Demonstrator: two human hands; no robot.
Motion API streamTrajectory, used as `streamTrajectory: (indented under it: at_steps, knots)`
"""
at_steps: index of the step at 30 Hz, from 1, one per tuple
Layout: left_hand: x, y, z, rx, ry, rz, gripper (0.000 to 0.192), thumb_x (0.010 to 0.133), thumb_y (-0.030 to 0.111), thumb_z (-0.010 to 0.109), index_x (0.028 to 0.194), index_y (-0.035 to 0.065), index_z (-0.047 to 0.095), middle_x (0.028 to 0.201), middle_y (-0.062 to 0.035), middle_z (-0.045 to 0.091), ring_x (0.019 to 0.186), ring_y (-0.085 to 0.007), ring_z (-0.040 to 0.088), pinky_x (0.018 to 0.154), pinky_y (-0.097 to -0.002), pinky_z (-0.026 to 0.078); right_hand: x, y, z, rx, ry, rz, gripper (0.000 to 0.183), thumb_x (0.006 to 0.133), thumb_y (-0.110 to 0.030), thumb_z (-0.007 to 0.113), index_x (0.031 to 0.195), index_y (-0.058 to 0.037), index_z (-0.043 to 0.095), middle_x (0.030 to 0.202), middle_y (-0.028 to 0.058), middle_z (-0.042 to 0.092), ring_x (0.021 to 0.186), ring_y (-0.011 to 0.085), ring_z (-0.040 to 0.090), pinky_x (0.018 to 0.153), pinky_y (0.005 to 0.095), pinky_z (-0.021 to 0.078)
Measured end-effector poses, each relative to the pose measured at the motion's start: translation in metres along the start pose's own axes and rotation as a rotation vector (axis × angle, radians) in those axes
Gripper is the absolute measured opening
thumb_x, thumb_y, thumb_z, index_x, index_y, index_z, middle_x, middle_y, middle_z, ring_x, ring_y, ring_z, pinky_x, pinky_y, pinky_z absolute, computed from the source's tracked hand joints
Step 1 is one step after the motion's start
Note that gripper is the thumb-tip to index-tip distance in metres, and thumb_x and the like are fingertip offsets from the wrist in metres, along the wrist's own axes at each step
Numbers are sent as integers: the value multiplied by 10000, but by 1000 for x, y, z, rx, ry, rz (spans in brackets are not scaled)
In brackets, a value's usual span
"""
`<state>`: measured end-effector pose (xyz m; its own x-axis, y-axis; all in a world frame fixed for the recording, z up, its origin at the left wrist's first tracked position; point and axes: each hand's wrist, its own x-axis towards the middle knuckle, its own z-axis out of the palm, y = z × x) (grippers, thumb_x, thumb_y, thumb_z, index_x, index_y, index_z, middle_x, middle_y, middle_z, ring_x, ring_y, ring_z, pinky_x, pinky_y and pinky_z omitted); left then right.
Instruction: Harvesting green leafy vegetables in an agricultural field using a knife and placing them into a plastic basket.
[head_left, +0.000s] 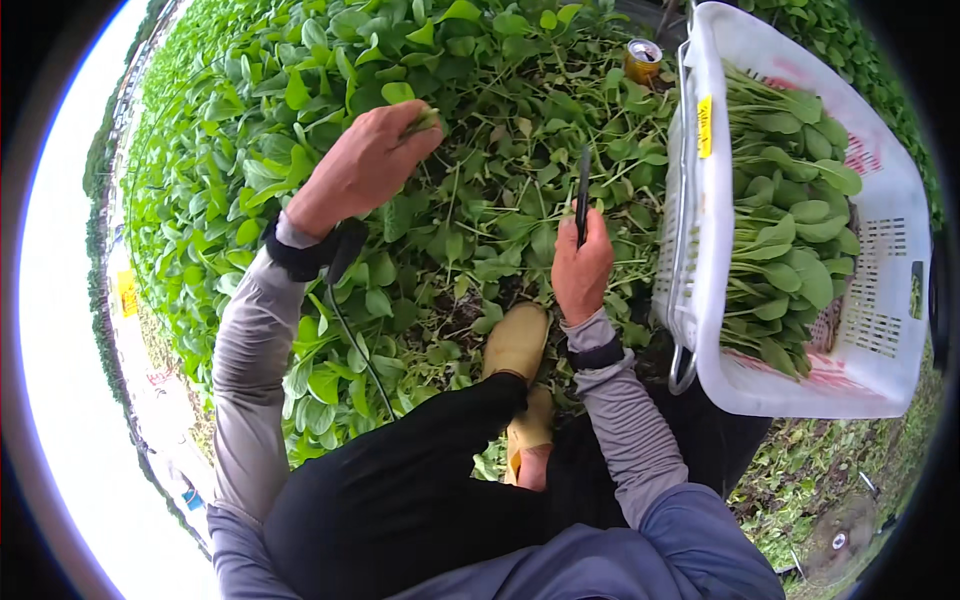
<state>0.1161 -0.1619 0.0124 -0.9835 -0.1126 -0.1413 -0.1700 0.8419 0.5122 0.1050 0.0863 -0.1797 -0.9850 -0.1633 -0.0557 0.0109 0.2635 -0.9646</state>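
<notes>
My left hand (367, 161) is closed around the stems of a leafy green (421, 124), above the edge of the standing plants (262, 142). Most of what it grips is hidden by the fingers. In my right hand (583, 266) is a knife (583, 191) with a dark handle, its blade pointing away from me. A bit of green stem shows beside the knife at the fingertips. Between and beyond both hands lies ground strewn with cut leaves and stems (517, 202).
To my right a white plastic basket (712, 247) with a metal handle holds layered leafy greens (787, 232). An open drink can (643, 61) stands near its far corner. My tan shoe (517, 341) rests on the soil. A small fan (836, 540) sits at the lower right.
</notes>
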Motion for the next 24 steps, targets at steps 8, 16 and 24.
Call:
streamTrajectory:
  at_steps: [8,16,24]
  knots:
    - [-5,-85,49,226,-416,-171,303,938,289,655,1001,-7,677,825,-228,676,809,-416,669,725,-484,512,-66,-5,110,290,-601,155,249,985,-86,568,1208,15,613,815,270,678,752,452,693,688,536,543]
    - [-52,-170,44,190,-442,-359,311,895,288,702,1066,29,721,1036,-223,729,989,-408,688,880,-480,545,-79,-13,108,107,-752,39,353,921,-14,589,1269,37,620,811,315,683,813,493,695,768,529,563]
    - [-52,-193,99,718,-640,-242,400,726,258,796,1085,85,760,1008,-212,745,982,-407,720,867,-505,592,-65,2,176,61,-706,-11,352,893,-8,626,1241,46,636,920,337,702,883,513,697,777,528,586]
